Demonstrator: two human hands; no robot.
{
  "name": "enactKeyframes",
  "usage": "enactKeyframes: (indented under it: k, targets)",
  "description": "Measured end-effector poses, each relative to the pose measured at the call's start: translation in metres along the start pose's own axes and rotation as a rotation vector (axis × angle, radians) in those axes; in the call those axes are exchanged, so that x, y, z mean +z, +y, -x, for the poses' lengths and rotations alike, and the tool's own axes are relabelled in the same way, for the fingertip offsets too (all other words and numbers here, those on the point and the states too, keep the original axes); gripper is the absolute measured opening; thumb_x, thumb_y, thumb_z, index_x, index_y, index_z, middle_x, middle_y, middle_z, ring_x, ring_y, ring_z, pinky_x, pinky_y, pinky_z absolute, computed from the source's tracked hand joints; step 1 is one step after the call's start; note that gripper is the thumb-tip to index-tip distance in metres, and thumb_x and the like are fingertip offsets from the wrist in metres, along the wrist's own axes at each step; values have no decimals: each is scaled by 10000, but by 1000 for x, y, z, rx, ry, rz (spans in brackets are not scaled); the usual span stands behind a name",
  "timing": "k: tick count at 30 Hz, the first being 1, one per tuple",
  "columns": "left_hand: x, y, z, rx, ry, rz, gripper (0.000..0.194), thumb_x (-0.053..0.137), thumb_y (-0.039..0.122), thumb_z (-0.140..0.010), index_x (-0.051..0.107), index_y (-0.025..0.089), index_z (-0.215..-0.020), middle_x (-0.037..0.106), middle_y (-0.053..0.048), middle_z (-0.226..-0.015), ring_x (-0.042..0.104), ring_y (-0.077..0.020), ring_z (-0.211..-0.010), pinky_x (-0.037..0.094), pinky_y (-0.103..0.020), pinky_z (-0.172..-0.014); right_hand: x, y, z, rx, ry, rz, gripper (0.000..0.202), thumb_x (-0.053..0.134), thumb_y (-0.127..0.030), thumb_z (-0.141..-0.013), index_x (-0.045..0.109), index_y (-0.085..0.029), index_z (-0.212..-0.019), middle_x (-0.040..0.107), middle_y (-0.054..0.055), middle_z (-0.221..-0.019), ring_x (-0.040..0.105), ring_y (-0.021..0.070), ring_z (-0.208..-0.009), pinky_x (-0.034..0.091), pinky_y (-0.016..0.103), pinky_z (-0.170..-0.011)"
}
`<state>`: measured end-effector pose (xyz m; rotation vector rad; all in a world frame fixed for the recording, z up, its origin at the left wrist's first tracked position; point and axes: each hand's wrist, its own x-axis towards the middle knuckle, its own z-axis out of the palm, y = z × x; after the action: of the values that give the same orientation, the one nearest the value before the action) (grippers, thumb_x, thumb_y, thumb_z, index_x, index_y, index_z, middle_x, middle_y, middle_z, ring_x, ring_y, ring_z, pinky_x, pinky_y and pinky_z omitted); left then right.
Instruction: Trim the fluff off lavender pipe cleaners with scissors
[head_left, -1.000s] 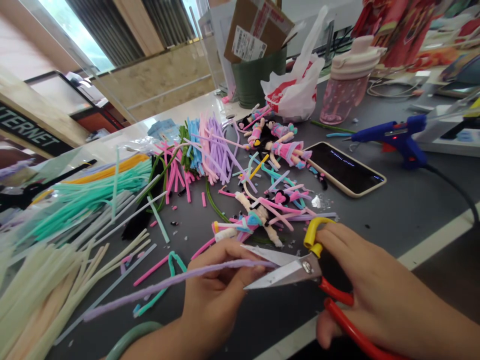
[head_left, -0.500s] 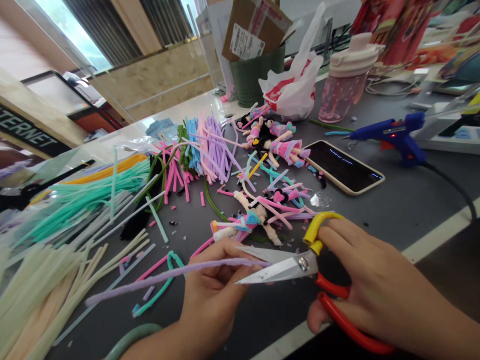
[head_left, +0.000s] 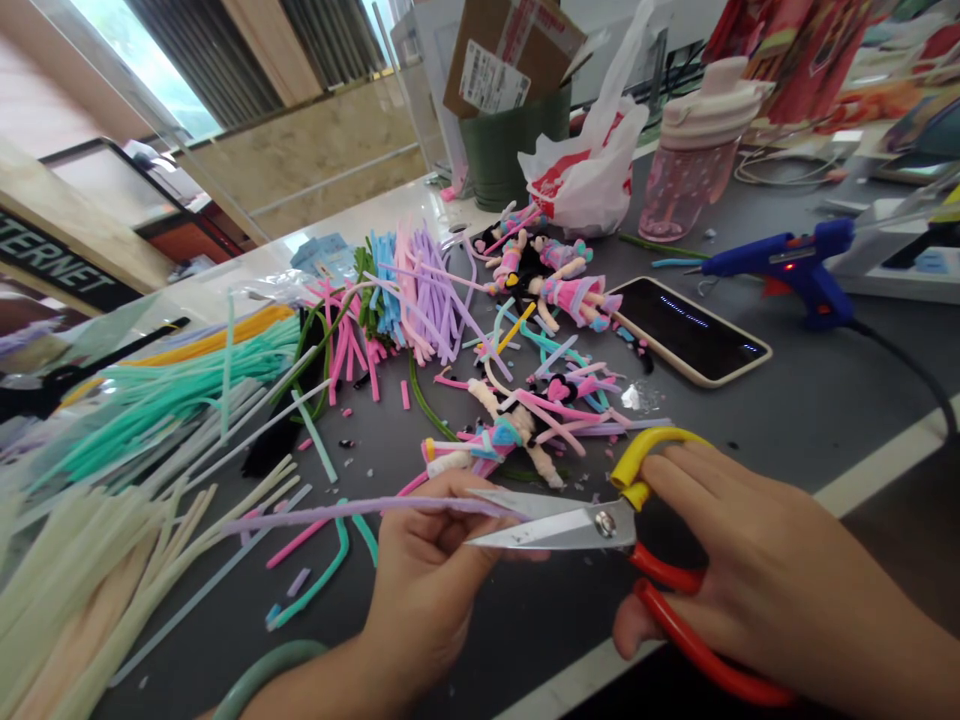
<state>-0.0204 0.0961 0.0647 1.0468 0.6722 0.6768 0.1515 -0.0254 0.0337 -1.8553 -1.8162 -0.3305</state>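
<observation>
My left hand [head_left: 427,570] pinches a lilac pipe cleaner [head_left: 322,512], which stretches out to the left above the dark table. Scissors [head_left: 570,526] with red and yellow handles are in my right hand [head_left: 750,550], fingers through the loops. Their blades are slightly apart around the right end of the pipe cleaner, close to my left fingertips. Just beyond the blades lies a partly made pipe-cleaner doll [head_left: 510,435]. Finished-looking small dolls [head_left: 574,298] in pink and blue rest farther back.
A phone [head_left: 690,330] and a blue glue gun [head_left: 795,262] lie at the right, near a pink bottle [head_left: 694,150]. Bundles of pipe cleaners [head_left: 180,400] cover the left. A green bin [head_left: 514,150] and white plastic bag [head_left: 585,185] stand behind.
The lilac pipe cleaner's left end has risen and moved right. My left hand has shifted slightly right, and the scissor blades have closed a little and sit slightly higher.
</observation>
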Motion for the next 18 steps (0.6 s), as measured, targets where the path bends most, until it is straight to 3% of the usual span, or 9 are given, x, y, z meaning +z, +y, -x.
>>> enactKeyframes:
  k: [9, 13, 18]
  targets:
    - [1, 0, 2, -38, -4, 47, 187, 927, 101, -569, 775, 179, -645, 735, 11, -586, 700, -94, -530, 568, -104, -538, -3, -2, 1, 6, -13, 8, 602, 742, -739, -601, 474, -233, -786, 598, 21, -683, 644, 206, -597, 527, 308, -455]
    - [0, -1, 1, -67, 19, 72, 203, 953, 197, -565, 773, 161, -651, 735, 7, -602, 711, -111, -543, 589, -129, -525, -1, -1, 3, 6, -31, 23, 585, 716, -745, -626, 459, -244, -787, 588, 8, -669, 651, 215, -601, 523, 312, -446]
    - [-1, -1, -2, -64, -23, 113, 189, 946, 179, -587, 774, 156, -662, 757, 6, -614, 731, -116, -553, 603, -126, -541, -3, -2, 4, 8, -34, 37, 566, 634, -774, -703, 456, -245, -802, 591, 8, -668, 644, 204, -582, 510, 303, -434]
